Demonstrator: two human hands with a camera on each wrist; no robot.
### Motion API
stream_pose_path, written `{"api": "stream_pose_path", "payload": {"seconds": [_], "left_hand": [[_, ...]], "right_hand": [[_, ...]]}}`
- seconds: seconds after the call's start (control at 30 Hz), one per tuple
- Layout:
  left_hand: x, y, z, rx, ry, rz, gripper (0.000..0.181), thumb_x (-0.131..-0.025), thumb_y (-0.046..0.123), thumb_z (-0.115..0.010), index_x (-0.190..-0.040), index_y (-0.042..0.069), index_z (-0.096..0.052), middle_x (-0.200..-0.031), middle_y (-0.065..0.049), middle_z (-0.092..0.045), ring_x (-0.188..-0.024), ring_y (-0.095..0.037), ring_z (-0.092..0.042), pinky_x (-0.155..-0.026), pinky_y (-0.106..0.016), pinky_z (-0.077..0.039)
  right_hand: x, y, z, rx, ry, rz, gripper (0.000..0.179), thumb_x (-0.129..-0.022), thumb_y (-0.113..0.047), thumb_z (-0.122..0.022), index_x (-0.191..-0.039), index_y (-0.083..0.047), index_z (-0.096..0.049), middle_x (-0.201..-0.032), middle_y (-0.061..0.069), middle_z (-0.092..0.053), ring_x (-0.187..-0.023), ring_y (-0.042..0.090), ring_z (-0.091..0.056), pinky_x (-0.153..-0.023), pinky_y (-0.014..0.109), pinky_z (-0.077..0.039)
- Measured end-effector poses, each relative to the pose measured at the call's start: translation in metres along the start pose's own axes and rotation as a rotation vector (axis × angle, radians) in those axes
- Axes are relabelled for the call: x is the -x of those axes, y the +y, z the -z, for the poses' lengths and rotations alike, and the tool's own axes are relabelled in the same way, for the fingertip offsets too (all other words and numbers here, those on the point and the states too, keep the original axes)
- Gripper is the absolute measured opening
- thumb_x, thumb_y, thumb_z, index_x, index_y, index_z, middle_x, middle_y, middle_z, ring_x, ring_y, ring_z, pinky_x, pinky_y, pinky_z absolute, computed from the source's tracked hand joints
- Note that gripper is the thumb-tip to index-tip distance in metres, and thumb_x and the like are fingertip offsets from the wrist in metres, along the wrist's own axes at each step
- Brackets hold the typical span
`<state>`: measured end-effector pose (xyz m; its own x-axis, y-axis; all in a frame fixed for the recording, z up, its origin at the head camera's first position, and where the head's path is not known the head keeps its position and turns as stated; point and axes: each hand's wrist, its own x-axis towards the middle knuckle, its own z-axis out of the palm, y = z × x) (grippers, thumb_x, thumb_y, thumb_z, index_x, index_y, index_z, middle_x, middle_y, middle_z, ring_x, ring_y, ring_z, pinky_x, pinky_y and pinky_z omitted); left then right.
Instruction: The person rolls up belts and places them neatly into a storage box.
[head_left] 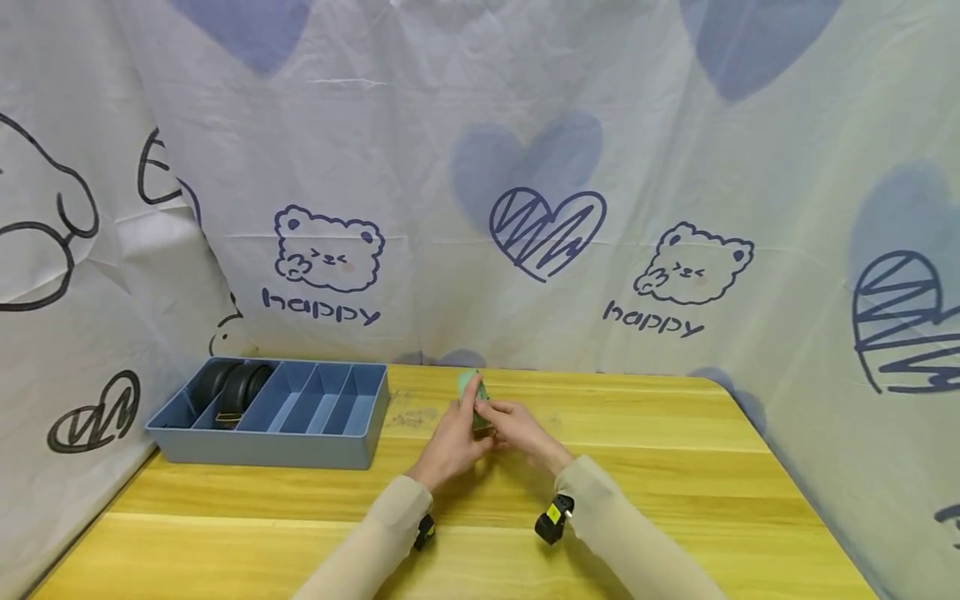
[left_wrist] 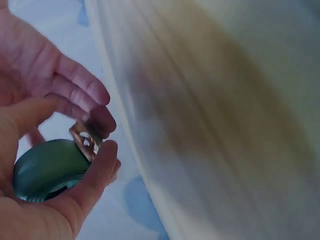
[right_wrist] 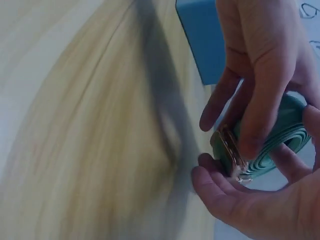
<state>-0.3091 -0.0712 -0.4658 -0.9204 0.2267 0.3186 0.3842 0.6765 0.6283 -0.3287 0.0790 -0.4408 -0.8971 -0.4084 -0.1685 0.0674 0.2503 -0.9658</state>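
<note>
A green belt (right_wrist: 290, 117), rolled into a coil with a gold-coloured buckle (left_wrist: 86, 137), is held between both hands above the table. My left hand (head_left: 448, 446) grips the coil; in the left wrist view its fingers curl round the belt, one fingertip at the buckle. My right hand (head_left: 522, 429) holds the belt from the other side, its fingers bent near the buckle in the right wrist view. In the head view the hands cover most of the belt; only a green upper end and a strip between them show.
A blue-grey divided box (head_left: 262, 450) stands at the left on the wooden table (head_left: 637, 467). Rolled black belts (head_left: 238, 387) sit in its left compartments. A white printed curtain (head_left: 450, 150) hangs behind and beside the table.
</note>
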Motion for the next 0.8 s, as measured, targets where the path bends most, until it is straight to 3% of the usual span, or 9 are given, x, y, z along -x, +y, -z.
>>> {"api": "stream_pose_path", "payload": {"seconds": [0.13, 0.27, 0.5, 0.67, 0.8], "left_hand": [[0.000, 0.003, -0.002, -0.054, 0.076, 0.028, 0.103, -0.084, 0.008, -0.078, -0.158, 0.026, -0.008, -0.131, -0.029, -0.053, -0.116, -0.040, -0.059, -0.089, -0.050, -0.053], [0.000, 0.005, -0.003, -0.113, 0.168, 0.025, 0.101, -0.081, 0.008, -0.080, -0.156, 0.025, -0.014, -0.124, -0.026, -0.056, -0.106, -0.039, -0.063, -0.081, -0.047, -0.056], [-0.002, 0.008, -0.001, -0.161, 0.294, 0.038, 0.093, -0.076, 0.005, -0.082, -0.148, 0.026, -0.027, -0.110, -0.024, -0.058, -0.084, -0.037, -0.065, -0.065, -0.043, -0.055], [-0.003, 0.008, 0.002, -0.175, 0.377, 0.033, 0.085, -0.079, 0.002, -0.078, -0.145, 0.028, -0.033, -0.115, -0.022, -0.057, -0.079, -0.036, -0.066, -0.060, -0.042, -0.056], [-0.004, 0.008, 0.007, -0.160, 0.410, 0.012, 0.082, -0.079, -0.002, -0.076, -0.143, 0.030, -0.036, -0.116, -0.022, -0.056, -0.081, -0.038, -0.067, -0.062, -0.045, -0.057]], "right_hand": [[0.001, -0.004, -0.002, 0.003, -0.054, -0.015, 0.063, -0.101, -0.050, -0.046, -0.149, -0.010, -0.042, -0.142, 0.019, -0.053, -0.115, 0.031, -0.062, -0.099, 0.048, -0.049], [0.000, -0.008, -0.004, -0.029, -0.076, -0.023, 0.066, -0.102, -0.054, -0.041, -0.151, -0.011, -0.039, -0.142, 0.020, -0.051, -0.109, 0.026, -0.065, -0.104, 0.051, -0.044], [0.000, -0.011, -0.011, -0.094, -0.066, -0.002, 0.068, -0.101, -0.057, -0.038, -0.146, -0.006, -0.043, -0.136, 0.021, -0.056, -0.109, 0.026, -0.065, -0.101, 0.050, -0.047], [0.000, -0.013, -0.014, -0.157, -0.066, 0.011, 0.076, -0.097, -0.066, -0.040, -0.139, -0.003, -0.045, -0.119, 0.019, -0.065, -0.103, 0.022, -0.064, -0.102, 0.050, -0.046], [-0.001, -0.016, -0.016, -0.219, -0.089, 0.012, 0.077, -0.096, -0.066, -0.040, -0.142, -0.005, -0.042, -0.121, 0.015, -0.063, -0.102, 0.018, -0.062, -0.103, 0.048, -0.045]]}}
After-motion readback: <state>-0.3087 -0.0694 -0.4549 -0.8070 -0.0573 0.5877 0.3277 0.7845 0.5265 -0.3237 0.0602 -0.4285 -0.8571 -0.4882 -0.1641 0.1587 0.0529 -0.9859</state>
